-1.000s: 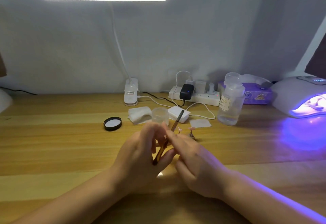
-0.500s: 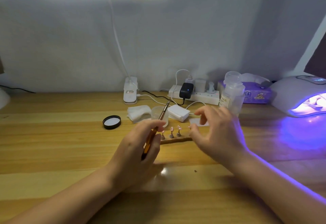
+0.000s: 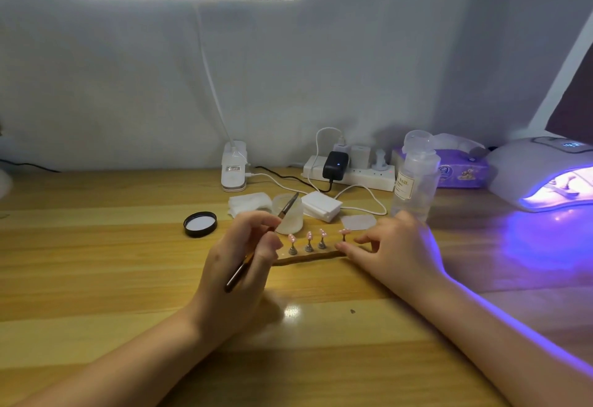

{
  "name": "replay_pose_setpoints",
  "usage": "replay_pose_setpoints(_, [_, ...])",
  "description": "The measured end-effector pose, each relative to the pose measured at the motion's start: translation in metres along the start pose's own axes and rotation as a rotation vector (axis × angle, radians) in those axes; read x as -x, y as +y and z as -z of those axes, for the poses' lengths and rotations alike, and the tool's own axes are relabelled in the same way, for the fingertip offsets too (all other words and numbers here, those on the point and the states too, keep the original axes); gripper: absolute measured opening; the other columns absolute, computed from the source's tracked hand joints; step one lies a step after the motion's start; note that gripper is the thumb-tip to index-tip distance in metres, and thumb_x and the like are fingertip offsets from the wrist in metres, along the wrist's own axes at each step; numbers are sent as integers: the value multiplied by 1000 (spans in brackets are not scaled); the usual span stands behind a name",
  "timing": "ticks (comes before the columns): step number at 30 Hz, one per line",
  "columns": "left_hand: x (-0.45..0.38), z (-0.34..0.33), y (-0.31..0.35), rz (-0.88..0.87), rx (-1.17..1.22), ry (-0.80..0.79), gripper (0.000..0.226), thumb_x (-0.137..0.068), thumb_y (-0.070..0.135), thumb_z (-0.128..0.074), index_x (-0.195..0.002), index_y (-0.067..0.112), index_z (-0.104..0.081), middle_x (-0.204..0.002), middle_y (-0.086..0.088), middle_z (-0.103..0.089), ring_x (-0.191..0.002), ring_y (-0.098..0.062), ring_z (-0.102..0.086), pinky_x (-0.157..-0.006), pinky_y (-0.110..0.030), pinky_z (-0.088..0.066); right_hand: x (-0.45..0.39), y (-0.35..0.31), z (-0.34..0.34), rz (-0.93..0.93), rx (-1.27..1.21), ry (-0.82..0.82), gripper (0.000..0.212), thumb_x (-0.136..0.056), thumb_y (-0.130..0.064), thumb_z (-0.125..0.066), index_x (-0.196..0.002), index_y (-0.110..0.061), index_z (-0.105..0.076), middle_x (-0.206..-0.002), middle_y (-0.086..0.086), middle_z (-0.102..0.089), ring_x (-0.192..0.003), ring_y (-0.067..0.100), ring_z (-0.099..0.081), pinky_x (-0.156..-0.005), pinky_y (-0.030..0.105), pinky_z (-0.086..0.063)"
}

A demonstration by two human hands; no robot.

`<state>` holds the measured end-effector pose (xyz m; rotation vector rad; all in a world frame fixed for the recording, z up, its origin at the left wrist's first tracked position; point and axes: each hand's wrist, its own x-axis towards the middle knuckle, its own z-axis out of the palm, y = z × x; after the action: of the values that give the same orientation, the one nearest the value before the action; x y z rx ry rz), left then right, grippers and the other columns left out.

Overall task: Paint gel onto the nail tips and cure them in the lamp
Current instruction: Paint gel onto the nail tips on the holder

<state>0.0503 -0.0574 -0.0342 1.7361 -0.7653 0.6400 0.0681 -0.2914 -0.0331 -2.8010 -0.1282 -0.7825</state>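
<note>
Several pink nail tips (image 3: 308, 236) stand on small metal pegs along a thin wooden strip (image 3: 308, 258) at the middle of the table. My left hand (image 3: 244, 265) grips a gel brush (image 3: 256, 243) like a pen, bristles pointing up and away, just left of the tips. My right hand (image 3: 394, 246) rests at the strip's right end, its fingertips touching the strip by the rightmost peg (image 3: 344, 235). The curing lamp (image 3: 539, 172) glows violet at the far right, with something lying inside it.
A small clear cup (image 3: 290, 214), a black jar lid (image 3: 200, 223), white wipes (image 3: 247, 203), a white box (image 3: 322, 204) and a clear bottle (image 3: 414, 182) stand behind the strip. A power strip (image 3: 356, 175), cables, a tissue pack (image 3: 462, 172) and a desk light base (image 3: 234, 169) line the wall.
My hands have parted: the left kept the brush and tilted it upright, the right let go of it, swung right, then came down onto the strip's right end. The nail tips are uncovered.
</note>
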Motion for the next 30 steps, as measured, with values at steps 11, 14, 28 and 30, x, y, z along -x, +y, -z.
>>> replay_pose_setpoints(11, [-2,-2,0,-86,-117,-114,30,-93,22,-54,-118,7,-61,-103,-2,-67,-90,-13,-67,-74,-31,-57,-4,-4,-11,-58,-206,-57,24,-81,-50,-68,-83,-28,-77,-82,-11,-71,-89,14,-52,-72,29,-43])
replay_pose_setpoints(14, [-4,-2,0,-138,-155,-115,26,-93,21,-56,-112,7,-65,-101,-1,-68,-90,-9,-65,-76,-21,-53,-5,-3,-12,-82,-300,-85,20,-82,-45,-69,-78,-27,-76,-78,-10,-69,-86,14,-54,-72,32,-47])
replay_pose_setpoints(28, [-1,-5,3,-28,-15,-116,32,-94,22,-51,-119,6,-63,-102,-7,-68,-92,-22,-68,-73,-47,-58,1,-10,-11,59,-269,49,10,-84,-26,-67,-81,-22,-75,-77,-11,-68,-82,14,-53,-68,31,-46])
replay_pose_setpoints(30, [-1,-5,7,-10,-7,-115,33,-93,22,-52,-121,7,-60,-101,-7,-69,-92,-22,-69,-74,-46,-58,2,-11,-9,59,-425,85,8,-85,-22,-68,-81,-20,-75,-75,-11,-69,-75,10,-58,-67,27,-48])
